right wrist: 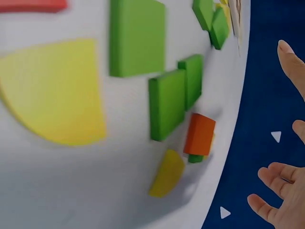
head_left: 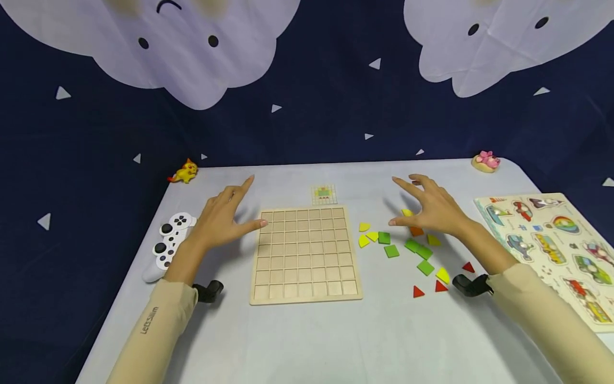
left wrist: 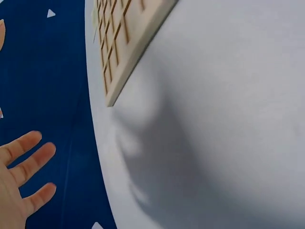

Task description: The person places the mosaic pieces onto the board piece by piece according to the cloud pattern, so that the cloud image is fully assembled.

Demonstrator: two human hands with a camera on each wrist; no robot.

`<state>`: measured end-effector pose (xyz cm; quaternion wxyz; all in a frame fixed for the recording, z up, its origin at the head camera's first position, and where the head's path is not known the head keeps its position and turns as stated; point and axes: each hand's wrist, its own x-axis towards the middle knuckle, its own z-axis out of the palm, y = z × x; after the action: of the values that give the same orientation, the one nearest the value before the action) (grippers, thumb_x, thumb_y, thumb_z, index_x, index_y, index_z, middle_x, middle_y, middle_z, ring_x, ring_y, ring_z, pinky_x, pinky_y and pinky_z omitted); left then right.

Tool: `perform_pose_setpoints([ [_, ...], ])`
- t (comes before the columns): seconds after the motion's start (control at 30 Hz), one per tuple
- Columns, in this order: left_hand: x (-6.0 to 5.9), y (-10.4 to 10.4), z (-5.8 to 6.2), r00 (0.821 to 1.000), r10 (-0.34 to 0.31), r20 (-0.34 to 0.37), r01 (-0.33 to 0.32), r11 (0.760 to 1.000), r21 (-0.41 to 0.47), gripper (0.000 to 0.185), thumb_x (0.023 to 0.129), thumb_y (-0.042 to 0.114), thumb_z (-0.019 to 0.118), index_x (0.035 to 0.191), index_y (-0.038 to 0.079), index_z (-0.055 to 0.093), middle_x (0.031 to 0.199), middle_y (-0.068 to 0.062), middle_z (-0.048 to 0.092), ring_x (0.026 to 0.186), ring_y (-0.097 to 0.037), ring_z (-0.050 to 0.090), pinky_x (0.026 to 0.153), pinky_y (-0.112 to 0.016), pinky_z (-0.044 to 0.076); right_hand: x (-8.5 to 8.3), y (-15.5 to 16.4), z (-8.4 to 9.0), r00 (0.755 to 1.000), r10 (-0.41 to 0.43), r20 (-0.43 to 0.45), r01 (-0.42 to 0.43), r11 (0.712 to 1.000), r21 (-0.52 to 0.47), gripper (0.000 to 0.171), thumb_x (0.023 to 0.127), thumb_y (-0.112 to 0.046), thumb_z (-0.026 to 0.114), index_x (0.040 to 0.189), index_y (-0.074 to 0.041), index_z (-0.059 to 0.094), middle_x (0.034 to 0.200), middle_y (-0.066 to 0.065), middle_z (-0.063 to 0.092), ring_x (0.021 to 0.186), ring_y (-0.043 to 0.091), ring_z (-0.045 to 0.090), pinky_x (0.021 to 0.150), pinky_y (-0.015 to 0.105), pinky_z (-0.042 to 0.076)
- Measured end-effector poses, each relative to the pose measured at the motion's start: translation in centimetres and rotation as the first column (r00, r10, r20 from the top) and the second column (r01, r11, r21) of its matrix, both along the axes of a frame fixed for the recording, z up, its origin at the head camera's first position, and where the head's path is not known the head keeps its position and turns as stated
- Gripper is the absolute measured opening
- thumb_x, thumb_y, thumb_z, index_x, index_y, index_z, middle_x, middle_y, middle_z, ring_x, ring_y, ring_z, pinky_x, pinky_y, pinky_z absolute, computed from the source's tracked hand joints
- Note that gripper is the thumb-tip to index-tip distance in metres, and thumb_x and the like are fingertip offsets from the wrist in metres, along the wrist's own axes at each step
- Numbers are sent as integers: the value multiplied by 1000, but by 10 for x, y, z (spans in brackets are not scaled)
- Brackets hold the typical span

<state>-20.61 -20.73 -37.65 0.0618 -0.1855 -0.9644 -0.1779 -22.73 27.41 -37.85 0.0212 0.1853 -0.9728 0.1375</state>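
Grid board (head_left: 305, 255) lies flat, square to table edge (head_left: 336, 164).

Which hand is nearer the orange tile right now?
Right. The right hand hovers open directly over the orange tile among the loose pieces. The left hand is across the wooden grid board, by its left edge, next to the white game controller.

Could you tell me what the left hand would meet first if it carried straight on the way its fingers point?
Probably nothing on the table: the left hand hovers open beside the wooden grid board, fingers aimed up and away past its far left corner. That stretch of table looks free; beyond its edge hangs the backdrop. Height is unclear.
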Motion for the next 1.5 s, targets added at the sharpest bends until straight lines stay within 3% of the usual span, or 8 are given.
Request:
perform_pose_setpoints([
  [0.2,14,4,-9,990,-54,127,33,987,156,97,82,61,70,158,40,14,126,-9,55,109,-27,56,88,-48,41,9,0,-6,999,39,-20,-39,999,7,95,73,-65,77,152,-25,42,139,19,44,114,35,50,87,53,44],
  [0.3,20,8,-13,980,-96,177,47,964,264,95,81,52,76,158,39,20,120,-7,54,101,-24,54,80,-41,41,11,4,-10,997,57,-45,-56,998,10,90,73,-62,79,148,-22,48,131,16,49,106,32,52,80,48,46],
  [0.47,28,8,-21,958,-172,231,78,927,366,97,78,39,84,157,30,28,112,-10,51,91,-21,51,82,-41,43,15,11,-16,998,45,-54,-44,999,11,81,73,-56,82,141,-20,57,122,13,53,96,26,53,73,42,45],
  [0.8,35,-9,-45,928,-211,308,71,910,409,89,73,32,89,150,26,45,105,-7,51,81,-18,46,74,-29,41,26,28,-17,1000,23,-2,-23,998,51,58,76,-41,83,128,-18,69,112,9,56,93,22,51,71,39,44],
  [1.23,39,-17,-61,911,-192,366,41,923,383,85,71,33,90,145,18,52,100,-6,46,81,-17,39,71,-28,37,32,41,-31,987,121,-106,-119,993,25,31,78,-25,84,107,-17,79,101,1,56,83,17,50,63,30,40],
  [1.5,39,-18,-64,906,-192,378,24,914,406,84,72,35,89,145,19,52,98,-7,43,82,-18,37,72,-29,35,36,40,-33,967,166,-194,-159,986,50,28,74,-21,87,100,-11,80,94,2,55,78,14,46,64,31,40],
])
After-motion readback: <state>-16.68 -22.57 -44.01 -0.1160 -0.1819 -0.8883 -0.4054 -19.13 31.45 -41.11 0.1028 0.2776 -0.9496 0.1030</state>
